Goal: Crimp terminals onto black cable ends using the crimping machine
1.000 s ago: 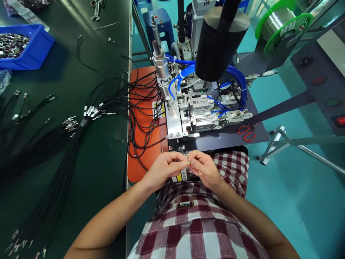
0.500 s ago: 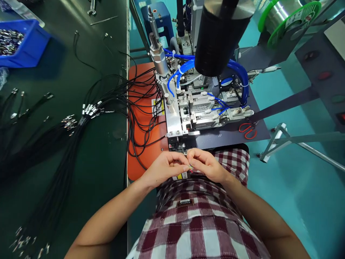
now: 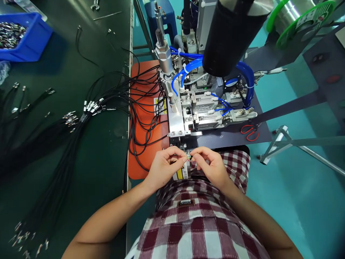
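My left hand (image 3: 164, 168) and my right hand (image 3: 211, 167) meet in front of my checked shirt, just below the front edge of a small metal machine (image 3: 194, 111). Both pinch a tiny metal cable end (image 3: 188, 156) between thumb and fingertips. Each hand's fingers are curled closed around it. The thin wires at the tip are too small to make out. Black cables (image 3: 140, 108) loop over an orange mat (image 3: 144, 118) to the left of the hands.
A dark green table (image 3: 102, 151) holds bundles of black cables with metal ends (image 3: 88, 108). A blue bin of metal parts (image 3: 18, 37) stands at the far left. Red scissors (image 3: 249, 132) lie right of the machine. A green wire spool (image 3: 299, 21) sits top right.
Both hands stay pinched together and have shifted slightly up towards the machine's front edge. The view has moved a little to the left.
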Demonstrator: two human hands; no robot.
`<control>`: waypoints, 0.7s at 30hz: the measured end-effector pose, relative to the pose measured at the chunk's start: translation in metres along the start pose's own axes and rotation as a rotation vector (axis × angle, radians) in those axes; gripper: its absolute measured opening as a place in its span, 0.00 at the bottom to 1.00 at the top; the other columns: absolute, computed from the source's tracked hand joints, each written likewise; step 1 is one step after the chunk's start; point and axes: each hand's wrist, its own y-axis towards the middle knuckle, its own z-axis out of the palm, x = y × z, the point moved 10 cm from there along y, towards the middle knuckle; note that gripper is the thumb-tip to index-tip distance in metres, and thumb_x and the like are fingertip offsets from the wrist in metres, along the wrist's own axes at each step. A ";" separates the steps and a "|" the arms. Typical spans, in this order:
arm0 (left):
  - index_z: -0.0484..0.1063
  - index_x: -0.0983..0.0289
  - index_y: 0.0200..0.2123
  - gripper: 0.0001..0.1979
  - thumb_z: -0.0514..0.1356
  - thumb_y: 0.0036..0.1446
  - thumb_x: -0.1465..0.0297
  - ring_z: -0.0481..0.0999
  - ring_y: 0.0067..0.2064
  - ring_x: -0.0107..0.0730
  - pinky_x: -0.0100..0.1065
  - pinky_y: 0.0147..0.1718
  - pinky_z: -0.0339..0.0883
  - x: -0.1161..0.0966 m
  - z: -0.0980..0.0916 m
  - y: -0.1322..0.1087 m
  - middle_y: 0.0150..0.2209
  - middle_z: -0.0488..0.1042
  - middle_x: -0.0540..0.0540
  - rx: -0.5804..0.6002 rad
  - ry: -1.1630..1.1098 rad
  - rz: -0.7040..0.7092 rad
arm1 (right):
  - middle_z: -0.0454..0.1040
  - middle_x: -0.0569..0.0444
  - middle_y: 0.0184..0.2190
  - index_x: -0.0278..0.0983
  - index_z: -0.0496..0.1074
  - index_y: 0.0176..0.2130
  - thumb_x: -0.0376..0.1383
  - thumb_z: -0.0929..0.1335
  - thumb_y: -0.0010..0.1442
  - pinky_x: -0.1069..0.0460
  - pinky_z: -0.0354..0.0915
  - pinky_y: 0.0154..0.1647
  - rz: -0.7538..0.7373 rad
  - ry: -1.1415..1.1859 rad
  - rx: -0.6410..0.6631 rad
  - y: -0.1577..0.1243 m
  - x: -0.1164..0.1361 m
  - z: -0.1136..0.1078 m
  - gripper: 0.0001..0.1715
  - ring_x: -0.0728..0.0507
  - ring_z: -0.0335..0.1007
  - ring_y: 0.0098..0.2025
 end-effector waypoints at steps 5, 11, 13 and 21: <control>0.73 0.68 0.28 0.06 0.62 0.52 0.70 0.64 0.26 0.20 0.23 0.24 0.58 -0.001 0.000 0.001 0.26 0.69 0.49 0.001 0.021 0.014 | 0.67 0.55 0.26 0.37 0.66 0.31 0.35 0.62 0.65 0.52 0.58 0.31 -0.244 -0.375 0.030 0.001 0.034 0.011 0.10 0.48 0.62 0.28; 0.72 0.67 0.27 0.07 0.63 0.52 0.69 0.61 0.22 0.18 0.23 0.20 0.55 0.007 0.002 0.000 0.23 0.67 0.47 0.045 -0.060 -0.053 | 0.63 0.56 0.24 0.38 0.63 0.29 0.33 0.61 0.65 0.51 0.54 0.30 -0.431 -0.333 0.186 0.005 0.040 0.023 0.12 0.48 0.57 0.27; 0.72 0.67 0.28 0.08 0.63 0.53 0.67 0.59 0.21 0.17 0.23 0.19 0.53 0.009 0.003 0.000 0.22 0.65 0.46 0.037 -0.119 -0.061 | 0.62 0.57 0.24 0.38 0.62 0.28 0.34 0.61 0.66 0.52 0.55 0.29 -0.373 -0.176 0.177 0.009 0.029 0.020 0.12 0.48 0.57 0.26; 0.74 0.66 0.29 0.05 0.64 0.52 0.69 0.69 0.29 0.24 0.25 0.25 0.62 -0.005 0.000 0.006 0.30 0.70 0.51 0.008 -0.057 0.137 | 0.60 0.58 0.24 0.37 0.63 0.27 0.36 0.62 0.65 0.52 0.55 0.29 -0.244 0.165 0.133 0.013 0.004 0.019 0.14 0.49 0.55 0.26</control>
